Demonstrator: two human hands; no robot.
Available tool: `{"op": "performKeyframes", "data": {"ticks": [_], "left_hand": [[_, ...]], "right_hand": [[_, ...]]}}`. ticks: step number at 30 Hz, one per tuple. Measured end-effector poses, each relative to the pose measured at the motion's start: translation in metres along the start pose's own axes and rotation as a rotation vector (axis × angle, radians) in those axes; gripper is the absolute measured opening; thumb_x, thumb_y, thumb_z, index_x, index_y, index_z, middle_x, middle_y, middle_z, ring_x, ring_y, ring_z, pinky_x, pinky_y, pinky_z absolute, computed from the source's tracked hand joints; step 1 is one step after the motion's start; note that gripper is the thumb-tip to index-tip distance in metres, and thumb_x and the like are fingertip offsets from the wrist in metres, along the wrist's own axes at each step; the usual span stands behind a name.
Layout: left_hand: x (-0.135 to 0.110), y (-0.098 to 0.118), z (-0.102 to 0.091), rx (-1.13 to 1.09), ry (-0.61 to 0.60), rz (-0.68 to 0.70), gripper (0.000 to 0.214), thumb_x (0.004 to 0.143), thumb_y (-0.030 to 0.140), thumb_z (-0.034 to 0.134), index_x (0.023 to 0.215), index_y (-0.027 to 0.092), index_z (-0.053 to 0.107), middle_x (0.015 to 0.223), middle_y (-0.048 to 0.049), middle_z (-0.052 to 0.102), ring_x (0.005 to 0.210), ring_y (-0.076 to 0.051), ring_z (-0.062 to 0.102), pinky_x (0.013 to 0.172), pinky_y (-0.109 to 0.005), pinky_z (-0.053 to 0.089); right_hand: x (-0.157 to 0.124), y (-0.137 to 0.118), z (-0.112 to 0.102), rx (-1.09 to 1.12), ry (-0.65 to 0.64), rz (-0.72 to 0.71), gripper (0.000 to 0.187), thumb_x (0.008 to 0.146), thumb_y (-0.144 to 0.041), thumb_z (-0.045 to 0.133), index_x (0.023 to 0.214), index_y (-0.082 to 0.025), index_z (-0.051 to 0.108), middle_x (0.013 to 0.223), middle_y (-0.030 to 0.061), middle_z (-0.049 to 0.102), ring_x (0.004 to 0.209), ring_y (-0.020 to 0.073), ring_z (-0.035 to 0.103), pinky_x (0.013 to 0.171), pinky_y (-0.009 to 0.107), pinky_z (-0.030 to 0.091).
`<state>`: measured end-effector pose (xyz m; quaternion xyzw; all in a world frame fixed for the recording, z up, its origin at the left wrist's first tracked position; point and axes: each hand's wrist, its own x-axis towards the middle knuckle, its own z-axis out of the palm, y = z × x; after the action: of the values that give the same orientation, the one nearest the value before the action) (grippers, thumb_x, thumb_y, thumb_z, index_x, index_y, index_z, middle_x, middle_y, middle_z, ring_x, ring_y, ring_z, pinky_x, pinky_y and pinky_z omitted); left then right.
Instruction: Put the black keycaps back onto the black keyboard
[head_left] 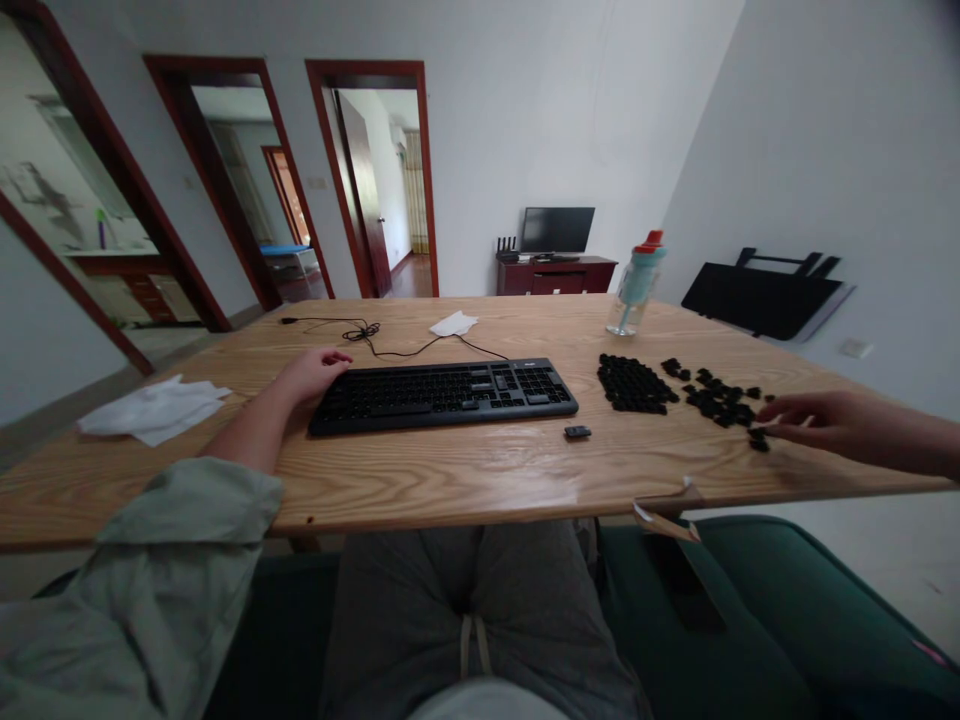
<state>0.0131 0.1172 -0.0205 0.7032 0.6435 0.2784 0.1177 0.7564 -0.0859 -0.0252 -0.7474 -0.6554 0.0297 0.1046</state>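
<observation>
A black keyboard (450, 392) lies on the wooden table, with many key positions bare of caps. My left hand (315, 374) is at its upper left corner, fingers curled against the edge. Out to the right, my right hand (810, 418) has its fingertips pinched together over a black keycap (759, 440) at the near edge of a scattered group of loose keycaps (716, 398). Left of that group, several keycaps (634, 384) are laid close together in a block. One longer keycap (577, 432) lies by itself below the keyboard's right corner.
A water bottle (636, 285) with a red lid stands behind the keycaps. The keyboard's cable (405, 353) runs across the table's far side past a folded white paper (454, 324). White tissues (154, 408) lie at the left. Peeling edge trim (664, 522) hangs at the table's front.
</observation>
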Motion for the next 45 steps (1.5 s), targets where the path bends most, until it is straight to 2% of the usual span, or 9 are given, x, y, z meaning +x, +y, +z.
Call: {"op": "performKeyframes", "data": {"ticks": [3, 14, 19, 24, 30, 34, 37, 41, 45], "left_hand": [[0.0, 0.001, 0.003, -0.019, -0.011, -0.015, 0.039, 0.072, 0.042, 0.06, 0.097, 0.015, 0.075, 0.084, -0.008, 0.073, 0.081, -0.025, 0.067, 0.075, -0.033, 0.052], [-0.001, 0.001, 0.005, 0.022, -0.034, -0.04, 0.039, 0.069, 0.044, 0.062, 0.095, 0.018, 0.076, 0.087, -0.0076, 0.075, 0.082, -0.026, 0.069, 0.074, -0.033, 0.05], [0.0, 0.006, 0.005, 0.1, -0.013, -0.023, 0.036, 0.072, 0.042, 0.059, 0.092, 0.018, 0.077, 0.09, -0.0089, 0.076, 0.087, -0.028, 0.069, 0.077, -0.034, 0.05], [0.001, 0.003, 0.007, 0.087, 0.038, -0.027, 0.032, 0.07, 0.042, 0.061, 0.085, 0.019, 0.076, 0.085, -0.0084, 0.075, 0.084, -0.029, 0.068, 0.077, -0.035, 0.051], [-0.004, 0.002, 0.011, -0.052, -0.011, -0.006, 0.036, 0.071, 0.041, 0.062, 0.093, 0.016, 0.076, 0.089, -0.0081, 0.076, 0.086, -0.027, 0.069, 0.075, -0.033, 0.053], [-0.006, 0.01, 0.009, -0.033, 0.001, -0.029, 0.032, 0.071, 0.035, 0.065, 0.096, 0.017, 0.076, 0.087, -0.0068, 0.076, 0.084, -0.026, 0.069, 0.076, -0.033, 0.051], [-0.004, 0.01, 0.008, -0.003, 0.069, -0.026, 0.033, 0.074, 0.034, 0.063, 0.099, 0.017, 0.076, 0.091, -0.0073, 0.076, 0.086, -0.026, 0.068, 0.078, -0.033, 0.051], [-0.003, 0.007, 0.005, -0.018, 0.121, 0.009, 0.031, 0.076, 0.035, 0.06, 0.097, 0.018, 0.076, 0.09, -0.0066, 0.075, 0.084, -0.024, 0.068, 0.079, -0.031, 0.051], [-0.006, 0.009, 0.002, -0.028, 0.134, -0.003, 0.029, 0.076, 0.034, 0.06, 0.094, 0.017, 0.076, 0.089, -0.0063, 0.075, 0.083, -0.023, 0.066, 0.081, -0.031, 0.05]], "right_hand": [[-0.011, -0.002, 0.002, 0.128, -0.172, -0.001, 0.044, 0.072, -0.057, 0.062, 0.099, -0.025, 0.076, 0.092, 0.011, 0.076, 0.086, 0.0297, 0.069, 0.077, 0.039, 0.056], [-0.002, 0.003, 0.005, -0.016, 0.02, 0.12, 0.035, 0.067, -0.042, 0.059, 0.093, -0.023, 0.073, 0.088, 0.0108, 0.076, 0.076, 0.03, 0.069, 0.076, 0.043, 0.054], [-0.018, -0.088, 0.003, 0.025, 0.026, -0.146, 0.041, 0.084, -0.05, 0.052, 0.109, -0.025, 0.073, 0.092, 0.0092, 0.076, 0.074, 0.0265, 0.069, 0.068, 0.038, 0.053], [-0.018, -0.205, 0.038, -0.014, 0.022, -0.546, 0.039, 0.09, -0.048, 0.053, 0.118, -0.032, 0.072, 0.118, 0.0073, 0.072, 0.074, 0.0208, 0.07, 0.064, 0.033, 0.053], [0.005, -0.265, 0.049, -0.087, -0.025, -0.713, 0.022, 0.085, -0.034, 0.059, 0.098, -0.036, 0.077, 0.098, 0.001, 0.076, 0.079, 0.0224, 0.071, 0.065, 0.032, 0.051], [0.028, -0.283, 0.02, 0.098, -0.032, -0.62, 0.018, 0.083, -0.043, 0.064, 0.094, -0.033, 0.074, 0.085, 0.0006, 0.074, 0.07, 0.0203, 0.066, 0.064, 0.033, 0.049], [0.052, -0.289, 0.006, 0.448, 0.07, -0.476, 0.029, 0.078, -0.056, 0.07, 0.088, -0.029, 0.067, 0.08, 0.0005, 0.069, 0.064, 0.0165, 0.059, 0.057, 0.03, 0.045], [0.077, -0.285, 0.017, 0.946, 0.076, -0.347, 0.037, 0.072, -0.058, 0.077, 0.082, -0.027, 0.06, 0.076, -0.0014, 0.064, 0.058, 0.0117, 0.051, 0.052, 0.026, 0.04], [0.085, -0.27, 0.036, 1.062, 0.023, -0.242, 0.036, 0.07, -0.057, 0.079, 0.082, -0.026, 0.064, 0.066, -0.0017, 0.058, 0.055, 0.0108, 0.047, 0.048, 0.025, 0.036]]}}
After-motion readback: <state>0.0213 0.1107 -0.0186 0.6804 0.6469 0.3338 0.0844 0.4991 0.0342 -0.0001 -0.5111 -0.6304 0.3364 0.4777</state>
